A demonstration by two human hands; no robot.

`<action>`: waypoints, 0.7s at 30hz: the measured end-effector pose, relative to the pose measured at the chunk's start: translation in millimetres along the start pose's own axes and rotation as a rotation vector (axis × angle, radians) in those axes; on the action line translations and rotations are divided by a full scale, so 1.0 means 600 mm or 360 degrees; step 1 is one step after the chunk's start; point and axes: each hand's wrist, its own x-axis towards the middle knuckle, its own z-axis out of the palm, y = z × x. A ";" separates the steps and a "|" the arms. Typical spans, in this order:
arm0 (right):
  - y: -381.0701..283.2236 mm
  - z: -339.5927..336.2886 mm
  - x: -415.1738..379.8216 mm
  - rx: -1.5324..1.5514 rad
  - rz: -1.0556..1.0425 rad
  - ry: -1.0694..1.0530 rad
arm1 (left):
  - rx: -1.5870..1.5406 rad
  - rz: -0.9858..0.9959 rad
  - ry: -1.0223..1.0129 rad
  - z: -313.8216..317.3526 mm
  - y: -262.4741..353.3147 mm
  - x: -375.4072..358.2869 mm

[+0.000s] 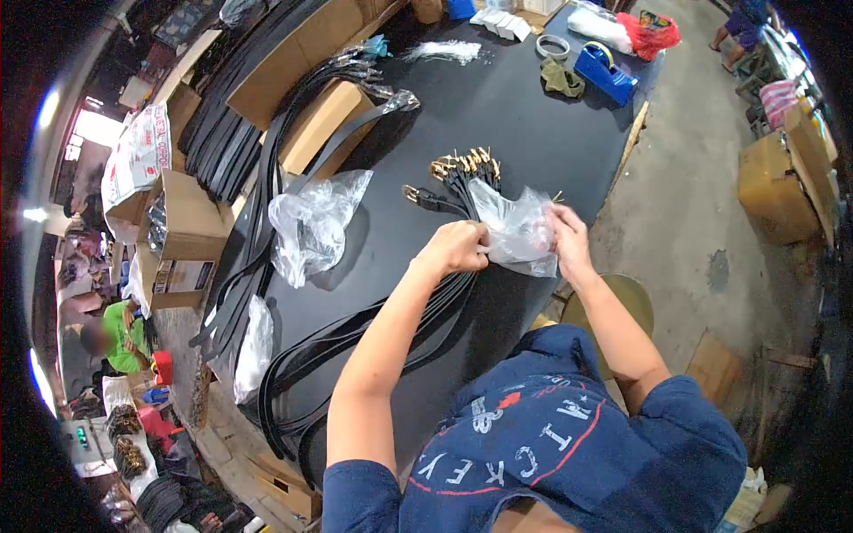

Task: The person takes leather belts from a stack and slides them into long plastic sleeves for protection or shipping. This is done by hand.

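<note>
A clear plastic bag (520, 233) is stretched between my two hands above the black table (418, 147). My left hand (456, 246) is closed in a fist at the bag's left edge, directly over a bundle of black belts (391, 322). Pinched fingers of my right hand (569, 236) grip the bag's right side. Gold-coloured buckles (468, 165) at the bundle's end lie just beyond the bag. From under my left hand the straps curve away to the lower left. The bag and hand hide part of the bundle.
To the left lie a loose plastic bag (318, 224), a cardboard box (324, 124) and more black straps (267, 204). A blue tape dispenser (606, 75) and a tape roll (553, 46) sit at the far right. A person in green (126, 336) is at the far left.
</note>
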 end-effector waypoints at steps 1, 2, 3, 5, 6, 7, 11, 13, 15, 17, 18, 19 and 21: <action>-0.007 0.007 -0.005 0.0138 -0.0148 0.0177 | 0.0132 0.0108 -0.0050 0.005 -0.009 0.008; -0.006 0.007 -0.006 0.0137 -0.0148 0.0175 | 0.0132 0.0107 -0.0048 0.013 -0.018 0.017; -0.005 0.006 -0.008 -0.0073 -0.0345 0.0244 | 0.0175 0.0113 -0.0020 0.018 -0.020 0.025; 0.001 -0.004 -0.017 -0.0572 -0.0644 0.0270 | 0.0215 0.0125 0.0001 0.028 -0.028 0.030; 0.008 -0.011 -0.015 -0.0808 -0.0782 0.0124 | 0.0042 0.0091 0.0059 0.019 -0.025 0.028; 0.017 -0.018 -0.020 -0.1041 -0.0864 0.0094 | -0.0131 0.0054 0.0116 0.011 -0.023 0.025; 0.020 0.013 -0.056 -0.1348 -0.1092 -0.0052 | -0.0646 -0.0162 0.0105 0.002 -0.026 0.009; 0.018 0.035 -0.064 -0.1415 -0.1337 -0.0129 | -0.0865 -0.0268 0.0143 0.008 -0.035 -0.001; 0.015 0.049 -0.072 -0.2023 -0.1507 -0.0229 | -0.1096 -0.0295 0.0231 0.010 -0.037 -0.006; 0.036 0.052 -0.058 -0.2124 -0.1575 -0.0143 | -0.0997 -0.0269 0.0252 0.007 -0.029 -0.009; 0.037 0.061 -0.052 -0.2221 -0.1642 -0.0059 | -0.0898 -0.0248 0.0275 0.002 -0.021 -0.012; 0.037 0.067 -0.054 -0.2208 -0.1667 -0.0067 | -0.0883 -0.0283 0.0356 -0.009 -0.006 -0.018; 0.039 0.080 -0.083 -0.2105 -0.1829 -0.0037 | -0.1055 -0.0317 0.0554 0.011 -0.017 -0.019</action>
